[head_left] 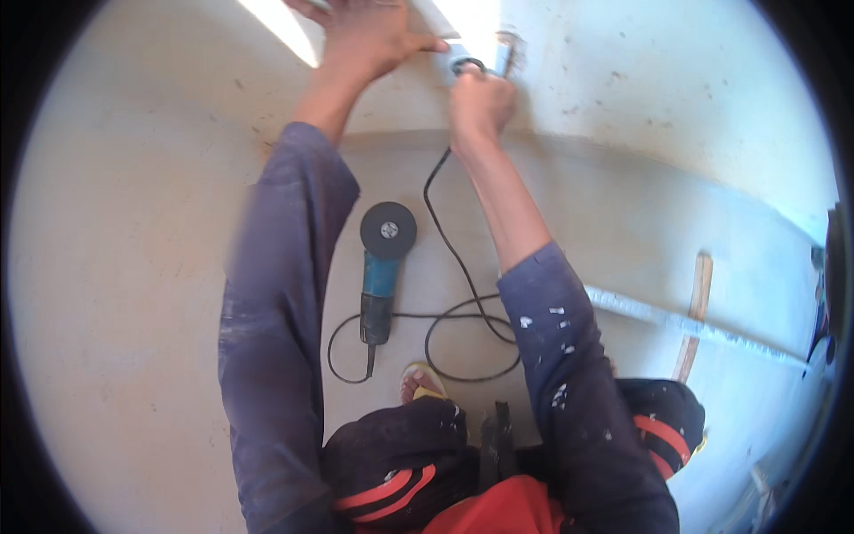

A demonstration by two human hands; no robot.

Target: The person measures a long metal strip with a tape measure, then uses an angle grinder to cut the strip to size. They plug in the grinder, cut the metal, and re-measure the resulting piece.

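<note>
My left hand point(365, 40) is raised against the pale wall at the top edge, its fingers spread and nothing seen in it. Close by on its right, my right hand point(483, 102) is closed round the end of a black power cord point(433, 182), which loops above the fist. Whether a plug is inside the fist is hidden. Just beyond it is a small pale fitting point(503, 55) on the wall, partly washed out by glare. From my fist the cord drops to the floor and coils toward a blue and black angle grinder point(380, 276), which lies with its dark disc toward the wall.
A long, whitish straight bar point(694, 327) lies on the floor at the right, crossing a wooden strip point(698, 289). My sandalled foot point(422, 383) is near the cord loops. Dark objects point(832, 294) stand along the far right edge. Bright sunlight strikes the wall point(623, 71).
</note>
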